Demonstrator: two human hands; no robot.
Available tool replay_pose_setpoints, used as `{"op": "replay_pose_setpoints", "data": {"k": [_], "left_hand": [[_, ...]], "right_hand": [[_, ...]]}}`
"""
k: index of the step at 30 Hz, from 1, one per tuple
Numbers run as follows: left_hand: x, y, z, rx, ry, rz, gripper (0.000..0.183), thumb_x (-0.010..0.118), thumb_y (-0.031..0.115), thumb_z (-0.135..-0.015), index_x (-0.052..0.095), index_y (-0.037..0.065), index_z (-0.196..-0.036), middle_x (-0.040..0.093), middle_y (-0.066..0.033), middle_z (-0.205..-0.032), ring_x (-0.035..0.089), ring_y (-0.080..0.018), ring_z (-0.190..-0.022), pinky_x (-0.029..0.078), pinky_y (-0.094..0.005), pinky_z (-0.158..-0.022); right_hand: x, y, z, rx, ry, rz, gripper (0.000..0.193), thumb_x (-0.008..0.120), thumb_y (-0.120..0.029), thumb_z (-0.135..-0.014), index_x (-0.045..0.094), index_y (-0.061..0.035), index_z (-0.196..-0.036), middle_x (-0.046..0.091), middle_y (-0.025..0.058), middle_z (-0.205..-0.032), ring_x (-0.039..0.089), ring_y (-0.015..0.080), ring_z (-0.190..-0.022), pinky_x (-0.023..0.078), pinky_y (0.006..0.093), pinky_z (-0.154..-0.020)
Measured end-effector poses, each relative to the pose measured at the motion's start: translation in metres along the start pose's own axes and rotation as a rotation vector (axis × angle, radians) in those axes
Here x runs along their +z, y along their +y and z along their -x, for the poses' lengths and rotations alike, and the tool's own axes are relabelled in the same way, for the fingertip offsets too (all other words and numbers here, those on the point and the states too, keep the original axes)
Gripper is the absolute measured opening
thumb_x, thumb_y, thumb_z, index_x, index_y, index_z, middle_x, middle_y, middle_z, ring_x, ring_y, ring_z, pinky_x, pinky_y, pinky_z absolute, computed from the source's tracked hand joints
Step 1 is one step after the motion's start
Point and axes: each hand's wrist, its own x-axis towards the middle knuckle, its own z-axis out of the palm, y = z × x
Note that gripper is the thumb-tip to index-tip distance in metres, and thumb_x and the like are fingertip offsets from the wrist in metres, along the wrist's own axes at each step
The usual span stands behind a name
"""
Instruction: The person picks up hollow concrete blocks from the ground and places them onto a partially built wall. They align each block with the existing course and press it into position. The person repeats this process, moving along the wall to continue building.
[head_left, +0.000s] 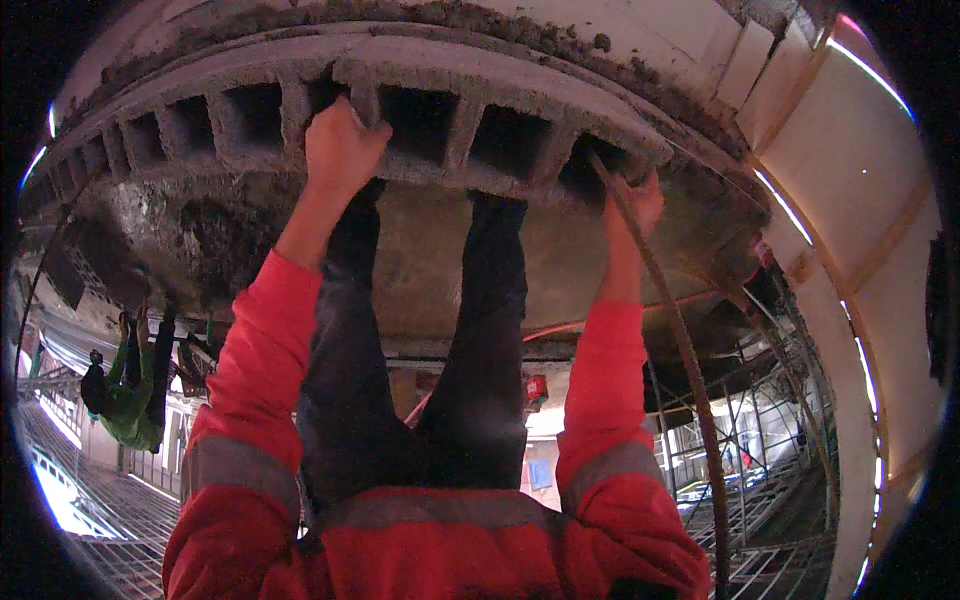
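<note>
A row of grey hollow concrete blocks curves across the top of the head view. My left hand [342,148] is closed over a rib of a concrete block [462,130], its fingers down in the dark cell. At the right end of the same block, my right hand [640,203] grips the end wall, its fingertips partly hidden. A rusty reinforcing bar [672,310] rises out of the end cell and passes just beside my right hand. Both arms are stretched out in red sleeves with grey bands.
More hollow blocks [190,130] continue the row to the left. Crumbled mortar [540,32] lies along the ledge beyond. Pale boards [850,150] stand at the right. A co-worker in green [135,400] is at the far left, near metal mesh [100,500].
</note>
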Motion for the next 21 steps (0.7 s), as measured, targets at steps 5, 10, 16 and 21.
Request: {"op": "replay_pose_setpoints", "data": {"k": [5,10,16,21], "left_hand": [[-0.005,0.009,-0.002,-0.055,-0.036,0.049,0.038,0.068,0.022,-0.064,0.055,-0.008,-0.083,0.061,-0.0259,-0.077,0.06,-0.0425,-0.078,0.048,-0.047,-0.071],[-0.013,0.015,-0.002,-0.093,-0.124,-0.013,0.038,0.068,0.023,-0.064,0.055,-0.008,-0.081,0.06,-0.0265,-0.077,0.06,-0.0422,-0.079,0.048,-0.0464,-0.071],[-0.007,0.005,0.0,-0.034,-0.049,0.031,0.04,0.069,0.025,-0.064,0.054,-0.008,-0.081,0.06,-0.0276,-0.077,0.061,-0.0416,-0.079,0.048,-0.0456,-0.071],[-0.01,0.006,-0.003,-0.004,-0.039,0.061,0.041,0.068,0.025,-0.065,0.054,-0.009,-0.084,0.061,-0.0269,-0.078,0.061,-0.0416,-0.079,0.049,-0.0456,-0.072]], "right_hand": [[-0.003,0.001,-0.008,0.144,-0.011,0.157,0.043,0.068,-0.013,-0.074,0.054,-0.0029,-0.114,0.064,0.0153,-0.097,0.062,0.0242,-0.085,0.047,0.0341,-0.076],[0.004,0.014,-0.009,0.109,0.017,0.017,0.039,0.066,-0.008,-0.075,0.055,-0.0008,-0.112,0.065,0.0127,-0.098,0.061,0.0209,-0.086,0.047,0.0317,-0.077],[0.013,0.014,-0.005,-0.056,0.059,-0.087,0.042,0.064,-0.001,-0.076,0.053,0.0011,-0.116,0.064,0.009,-0.096,0.06,0.0192,-0.082,0.047,0.028,-0.074],[0.013,0.052,-0.023,0.399,-0.005,-0.089,0.047,0.07,-0.009,-0.074,0.054,-0.0026,-0.117,0.063,0.0082,-0.104,0.058,0.0163,-0.088,0.048,0.0295,-0.074]]}}
